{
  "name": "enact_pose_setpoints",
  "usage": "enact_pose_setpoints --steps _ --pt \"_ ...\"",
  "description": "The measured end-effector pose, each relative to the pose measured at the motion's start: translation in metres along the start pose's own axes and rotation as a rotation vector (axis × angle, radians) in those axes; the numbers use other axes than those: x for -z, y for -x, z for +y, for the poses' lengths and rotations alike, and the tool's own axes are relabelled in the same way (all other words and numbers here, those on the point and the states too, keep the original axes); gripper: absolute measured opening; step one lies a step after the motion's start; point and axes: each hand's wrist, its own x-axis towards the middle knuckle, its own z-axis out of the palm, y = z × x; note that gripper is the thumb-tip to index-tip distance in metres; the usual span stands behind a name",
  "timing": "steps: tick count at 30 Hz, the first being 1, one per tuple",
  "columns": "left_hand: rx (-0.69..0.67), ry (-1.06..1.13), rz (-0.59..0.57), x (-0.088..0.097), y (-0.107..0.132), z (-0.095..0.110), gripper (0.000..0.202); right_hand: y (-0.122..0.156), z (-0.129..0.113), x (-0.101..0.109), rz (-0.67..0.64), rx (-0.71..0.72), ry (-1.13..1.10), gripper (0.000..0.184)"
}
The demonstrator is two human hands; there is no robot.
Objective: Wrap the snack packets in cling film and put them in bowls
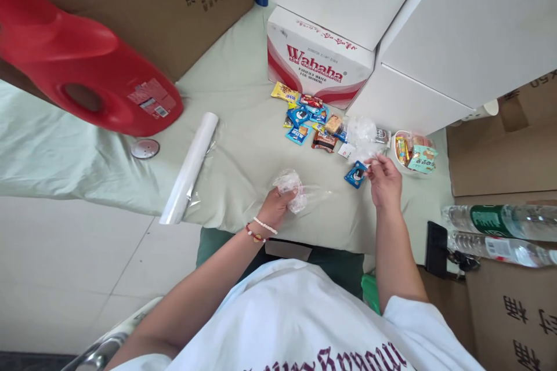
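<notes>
- The left hand (275,204) was closed around a crumpled clear plastic bag (290,185), bunching it just inside the near edge of the green-covered table (235,127); part of the film trailed flat to the right.
- The right hand (383,181) pinched a small blue snack packet (356,174) between thumb and fingertips, the packet low over the cloth, near the bag but apart from it.
- Beyond the hands lay a loose pile of snack packets (310,122), in front of the Wahaha box (317,64) toward the far edge; a small bowl of snacks (413,153) sat by the right edge.
- A roll of clear film (191,165) lay to the left, its end overhanging the near edge; it looked liable to roll or slide off if the cloth was tugged.
- Judged from the grip, the bag's mouth looked squeezed shut, so a packet pushed at it could snag or slip from the light pinch.
- The thin film could tear on a packet's corner.
</notes>
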Motion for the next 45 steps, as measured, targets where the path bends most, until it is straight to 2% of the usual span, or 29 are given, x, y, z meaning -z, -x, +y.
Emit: enact_pose_setpoints --steps 3,5,7,8,10,12,14,17,19,22,25,27,30,34,37,40,43,45 --pt "-0.005 0.039 -0.033 -0.006 0.004 0.003 0.045 0.005 -0.001 -0.010 -0.109 0.008 0.234 0.062" --pt "-0.011 0.096 -0.053 -0.013 0.005 0.003 0.048 0.029 0.002 -0.022 -0.295 0.064 0.323 0.062" --pt "-0.009 0.167 -0.057 -0.017 0.004 0.004 0.048 0.061 0.009 -0.035 -0.527 0.098 0.376 0.052" --pt "-0.009 0.196 -0.043 -0.018 0.003 0.004 0.048 0.076 0.013 -0.041 -0.603 0.104 0.406 0.041" --pt "-0.018 0.215 0.018 -0.017 -0.001 0.005 0.046 0.101 0.021 -0.047 -0.655 0.124 0.470 0.022" --pt "-0.050 0.188 0.090 -0.014 -0.003 0.006 0.043 0.116 0.026 -0.047 -0.625 0.164 0.508 0.020" --pt "-0.090 0.136 0.112 -0.011 -0.001 0.007 0.042 0.122 0.025 -0.043 -0.540 0.219 0.522 0.020" --pt "-0.154 0.057 0.018 -0.014 0.008 0.005 0.046 0.121 0.020 -0.039 -0.405 0.287 0.546 0.031" --pt "-0.191 0.056 -0.039 -0.020 0.014 0.003 0.048 0.120 0.020 -0.042 -0.441 0.294 0.584 0.038" --pt "-0.192 0.151 0.011 -0.022 0.019 0.003 0.045 0.122 0.025 -0.046 -0.537 0.269 0.630 0.020" --pt "-0.124 0.243 0.147 -0.010 0.017 0.007 0.037 0.130 0.029 -0.043 -0.519 0.241 0.568 0.022" --pt "-0.081 0.263 0.192 0.003 0.016 0.010 0.034 0.138 0.029 -0.036 -0.507 0.206 0.489 0.022" --pt "-0.062 0.255 0.188 0.016 0.018 0.013 0.033 0.147 0.027 -0.023 -0.500 0.135 0.396 0.025" --pt "-0.107 0.210 0.165 0.018 0.021 0.013 0.026 0.156 0.024 -0.010 -0.493 0.090 0.372 0.028" --pt "-0.102 0.180 0.155 0.017 0.022 0.014 0.030 0.159 0.022 -0.003 -0.466 0.163 0.420 0.023" --pt "-0.081 0.158 0.169 0.019 0.025 0.017 0.042 0.159 0.020 0.002 -0.449 0.318 0.512 0.021" --pt "0.023 0.172 0.191 0.018 0.032 0.020 0.057 0.161 0.022 0.003 -0.416 0.440 0.634 0.024" --pt "0.103 0.168 0.173 0.015 0.039 0.019 0.065 0.166 0.026 0.002 -0.390 0.454 0.698 0.027"
